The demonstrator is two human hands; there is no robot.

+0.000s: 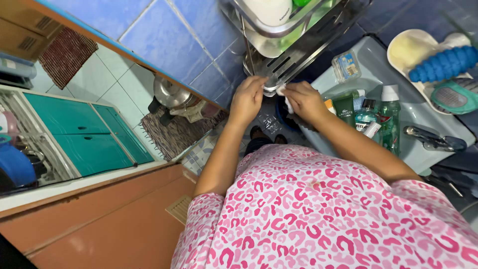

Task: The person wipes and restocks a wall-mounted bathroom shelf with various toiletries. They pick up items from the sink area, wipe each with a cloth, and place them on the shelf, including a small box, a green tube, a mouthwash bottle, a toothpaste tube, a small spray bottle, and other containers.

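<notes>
Green bottles (390,117) and a dark tube (344,108) are seen crowded on the pale basin (368,65) just beside the right hand (304,99), with a blue brush (443,64) in a soap tray further along. A small white cloth (283,91) is pinched in the right-hand fingers (294,89) against the lower edge of the metal rack (294,57), and the left hand (246,97) is curled onto that same edge with fingers pressed together. Blue wall tiles (164,35) are noted behind the rack.

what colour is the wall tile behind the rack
Blue tile, seen in the head view, behind the metal rack.
</notes>
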